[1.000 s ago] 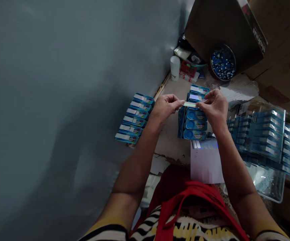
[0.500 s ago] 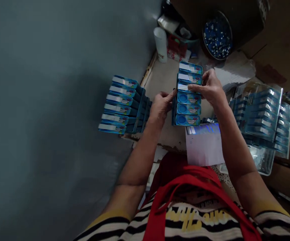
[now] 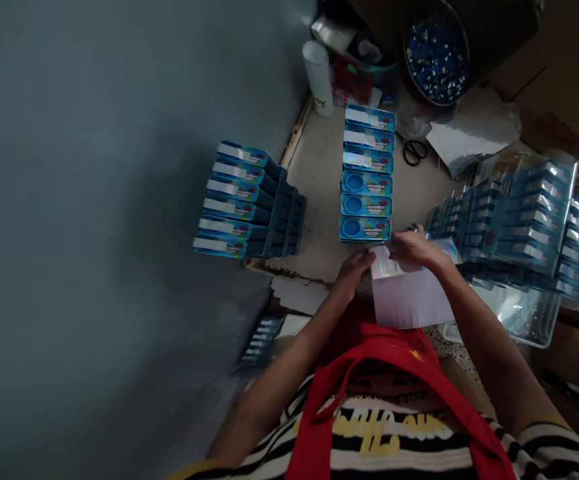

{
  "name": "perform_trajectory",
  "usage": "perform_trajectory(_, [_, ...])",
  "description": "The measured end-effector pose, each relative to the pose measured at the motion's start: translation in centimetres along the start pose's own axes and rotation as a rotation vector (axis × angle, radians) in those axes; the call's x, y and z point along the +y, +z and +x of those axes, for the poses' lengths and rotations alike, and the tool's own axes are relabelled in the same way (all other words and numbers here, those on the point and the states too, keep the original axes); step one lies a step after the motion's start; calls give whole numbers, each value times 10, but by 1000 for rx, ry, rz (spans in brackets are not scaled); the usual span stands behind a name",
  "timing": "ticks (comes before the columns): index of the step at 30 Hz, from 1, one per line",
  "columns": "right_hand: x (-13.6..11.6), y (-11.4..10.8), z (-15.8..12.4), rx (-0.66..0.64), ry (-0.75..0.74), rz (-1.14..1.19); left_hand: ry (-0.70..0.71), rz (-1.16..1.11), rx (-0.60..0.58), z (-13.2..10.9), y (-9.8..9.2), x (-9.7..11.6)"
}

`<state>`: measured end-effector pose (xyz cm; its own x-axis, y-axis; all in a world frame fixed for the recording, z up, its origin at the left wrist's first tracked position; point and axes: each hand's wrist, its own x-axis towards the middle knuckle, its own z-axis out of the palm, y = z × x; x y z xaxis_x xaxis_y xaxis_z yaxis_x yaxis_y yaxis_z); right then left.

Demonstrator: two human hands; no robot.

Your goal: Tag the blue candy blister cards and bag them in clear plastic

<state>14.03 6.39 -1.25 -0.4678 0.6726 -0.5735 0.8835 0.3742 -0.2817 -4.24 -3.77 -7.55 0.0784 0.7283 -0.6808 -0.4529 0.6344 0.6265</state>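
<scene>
My left hand (image 3: 352, 270) and my right hand (image 3: 414, 248) meet at the top edge of a white sticker sheet (image 3: 407, 300) with a shiny holographic strip along it. Both hands have their fingers pinched at that strip. Just beyond them stands a row of blue candy boxes (image 3: 367, 175); the far three carry shiny stickers, the near three show bare round windows.
A stickered stack of blue boxes (image 3: 247, 200) stands at the left by the grey wall. More blue boxes (image 3: 519, 227) lie at the right over a clear plastic tray. Scissors (image 3: 412, 152), a white bottle (image 3: 318, 79), loose papers and a round tin of blue bits (image 3: 437, 57) lie farther back.
The sticker I held between both hands now lies on the third box of the row. Both hands have drawn back toward me to the sticker sheet.
</scene>
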Motion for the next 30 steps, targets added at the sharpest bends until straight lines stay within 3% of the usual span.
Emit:
perform_trajectory(3, [-4,-4,-6,-22,-22,114,-13,-16,-50,4,11,-3])
perform_trajectory(8, [-17,2,-32,222,-19,-82,144,15,-25,-4,25,-11])
perform_trajectory(14, [-40,71,-57,420,36,-149,198,-48,51,-3,36,-21])
perform_trajectory(17, [-51,92,-74,463,60,-119,188,-61,73,0,34,-25])
perform_trajectory(20, [-60,85,-91,502,145,-61,185,-37,70,-1,33,-25])
perform_trajectory(23, [-62,63,-100,513,211,-30,199,31,77,-8,36,-17])
perform_trajectory(27, [-54,35,-88,501,211,-32,282,94,44,-21,42,-3])
perform_trajectory(30, [-49,29,-74,444,159,-84,329,138,27,-25,43,1])
